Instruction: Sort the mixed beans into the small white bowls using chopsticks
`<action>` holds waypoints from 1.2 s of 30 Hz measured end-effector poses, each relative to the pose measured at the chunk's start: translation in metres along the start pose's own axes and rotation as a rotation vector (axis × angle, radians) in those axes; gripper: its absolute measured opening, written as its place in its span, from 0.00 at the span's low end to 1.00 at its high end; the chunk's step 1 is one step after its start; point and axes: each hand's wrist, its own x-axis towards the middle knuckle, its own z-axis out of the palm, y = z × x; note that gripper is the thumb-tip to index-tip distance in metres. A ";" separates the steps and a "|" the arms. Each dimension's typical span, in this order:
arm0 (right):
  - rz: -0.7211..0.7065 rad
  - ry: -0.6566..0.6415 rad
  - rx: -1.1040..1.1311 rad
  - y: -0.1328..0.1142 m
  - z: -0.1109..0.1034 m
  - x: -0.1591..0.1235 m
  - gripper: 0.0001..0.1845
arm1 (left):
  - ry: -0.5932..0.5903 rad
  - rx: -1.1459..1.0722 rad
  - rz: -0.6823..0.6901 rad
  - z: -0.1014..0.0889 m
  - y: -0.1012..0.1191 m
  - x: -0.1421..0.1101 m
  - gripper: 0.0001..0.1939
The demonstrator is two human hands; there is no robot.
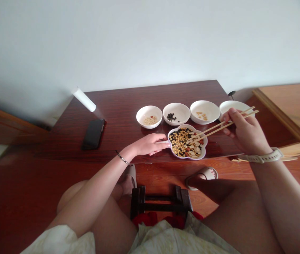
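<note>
My left hand (152,144) is closed on the short handle of a flower-shaped dish (205,152) at the table's front edge. Mixed in the dish are yellow beans, black beans, pale flat seeds and a few reddish nuts. In my right hand (242,128) is a pair of chopsticks (212,129), slanting down to the left with their tips among the dish's contents. Behind stand a white bowl (138,114) with pale seeds and a reddish nut, one (183,109) with black beans and one (205,107) with yellowish pieces. My right hand partly hides the rightmost bowl (232,104).
A black phone (94,134) lies on the left of the dark wooden table (118,102), with a white cylinder (84,100) behind it. A lighter wooden cabinet (290,102) adjoins on the right. The wall rises behind. Below is a dark stool (160,204) between my legs.
</note>
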 end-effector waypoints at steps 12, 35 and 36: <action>-0.010 -0.025 -0.030 0.001 0.002 -0.002 0.23 | 0.003 0.000 -0.004 0.000 -0.003 0.002 0.22; -0.055 0.036 0.135 -0.011 0.016 0.000 0.20 | -0.009 0.005 -0.004 -0.002 0.000 -0.001 0.21; -0.054 0.036 0.161 -0.012 0.017 0.002 0.20 | -0.007 0.007 -0.003 -0.002 0.000 -0.001 0.21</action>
